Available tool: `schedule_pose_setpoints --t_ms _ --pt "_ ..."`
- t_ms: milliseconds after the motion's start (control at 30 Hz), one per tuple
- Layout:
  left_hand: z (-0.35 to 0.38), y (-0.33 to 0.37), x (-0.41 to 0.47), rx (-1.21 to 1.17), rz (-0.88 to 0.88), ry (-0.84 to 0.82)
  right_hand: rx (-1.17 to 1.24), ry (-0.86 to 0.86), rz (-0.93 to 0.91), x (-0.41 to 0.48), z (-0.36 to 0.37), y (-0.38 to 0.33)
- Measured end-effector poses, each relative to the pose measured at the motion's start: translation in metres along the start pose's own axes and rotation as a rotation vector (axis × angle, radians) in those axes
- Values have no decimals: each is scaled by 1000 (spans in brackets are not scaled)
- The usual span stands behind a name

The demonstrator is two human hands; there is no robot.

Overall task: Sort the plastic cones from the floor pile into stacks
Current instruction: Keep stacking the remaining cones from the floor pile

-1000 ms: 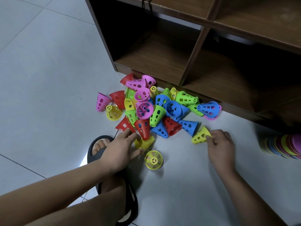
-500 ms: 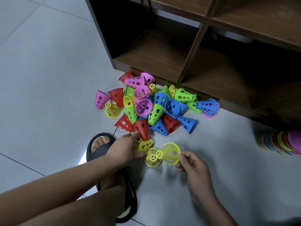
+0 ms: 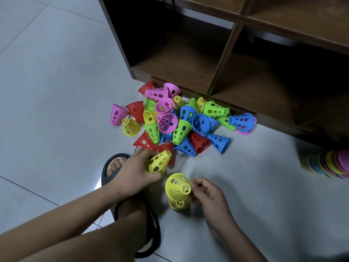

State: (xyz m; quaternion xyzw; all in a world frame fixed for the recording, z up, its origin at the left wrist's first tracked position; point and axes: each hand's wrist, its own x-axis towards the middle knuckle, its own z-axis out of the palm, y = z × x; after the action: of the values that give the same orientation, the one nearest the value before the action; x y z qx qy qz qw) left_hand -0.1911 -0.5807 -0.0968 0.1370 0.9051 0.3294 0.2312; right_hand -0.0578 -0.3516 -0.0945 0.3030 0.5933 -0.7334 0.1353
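R hand (image 3: 205,193) pinches top yellow cone (image 3: 177,186), now capping floor cone (image 3: 178,205); L hand (image 3: 132,173) now grips third yellow cone (image 3: 158,161). Yellow stack begun.

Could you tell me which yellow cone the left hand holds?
The tilted yellow cone at the near edge of the pile, in the left hand; the right hand pinches a second cone, nearer the camera.
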Motion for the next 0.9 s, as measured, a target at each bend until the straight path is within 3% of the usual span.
schedule_pose_setpoints --t_ms 133,367,633,900 --pt "-11 14 -9 -141 38 -5 -139 -3 2 -3 -8 10" --pt "-3 38 -17 -286 204 -164 -280 28 117 -8 -18 34" --pt "12 36 -14 -35 388 -275 41 178 281 5 0 51" --pt "27 17 -7 185 454 -261 -16 192 231 26 6 28"
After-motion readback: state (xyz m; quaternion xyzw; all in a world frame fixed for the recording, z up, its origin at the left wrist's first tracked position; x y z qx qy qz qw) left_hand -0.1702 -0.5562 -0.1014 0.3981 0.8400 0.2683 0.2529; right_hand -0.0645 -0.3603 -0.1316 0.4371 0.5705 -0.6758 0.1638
